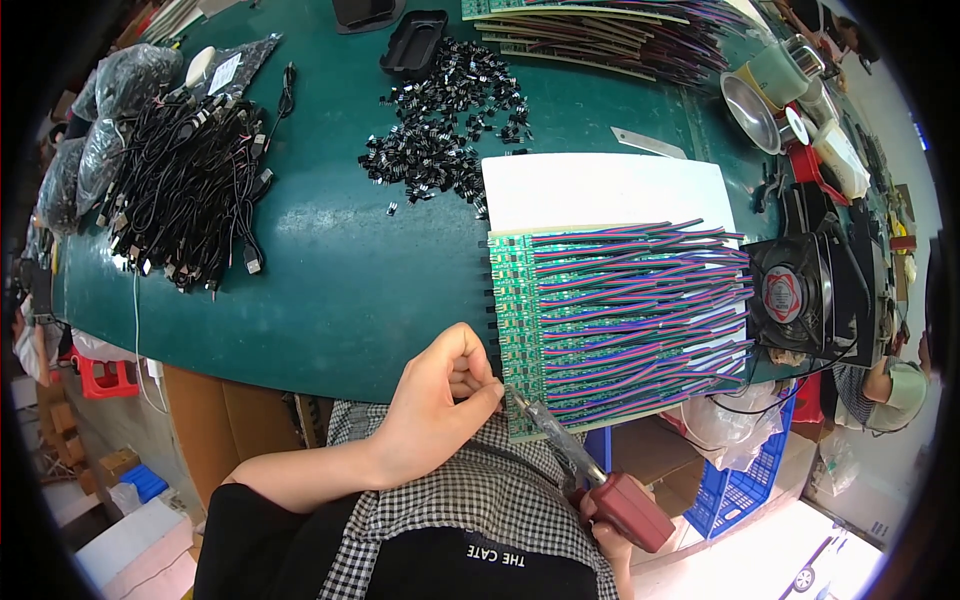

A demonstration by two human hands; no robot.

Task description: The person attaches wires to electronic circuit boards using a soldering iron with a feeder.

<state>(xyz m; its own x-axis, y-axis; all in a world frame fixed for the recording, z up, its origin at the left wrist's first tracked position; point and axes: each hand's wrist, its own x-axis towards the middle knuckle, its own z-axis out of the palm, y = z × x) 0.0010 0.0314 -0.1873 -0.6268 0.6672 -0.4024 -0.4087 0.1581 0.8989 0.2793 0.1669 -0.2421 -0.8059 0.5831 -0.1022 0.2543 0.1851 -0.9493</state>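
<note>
A panel of green circuit boards (515, 330) lies at the table's front edge, with rows of striped multicolour wires (640, 300) running off to the right. Small black connectors line its left edge. My left hand (440, 400) is at the lower left corner of this panel, thumb and forefinger pinched together. Whatever sits between those fingertips is too small or hidden to make out. In my right hand (610, 540), partly covered by the handle, is a soldering iron (628, 510) with a dark red grip. Its tip reaches the lower boards, close to my left fingertips.
Loose black connectors (430, 150) are heaped beyond the panel, beside a black plastic tray (413, 45). A pile of black USB cables (190, 180) lies at left. White board (610, 190) sits under the panel. A fan (790, 290) stands at right; more wired boards (600, 30) are stacked at back.
</note>
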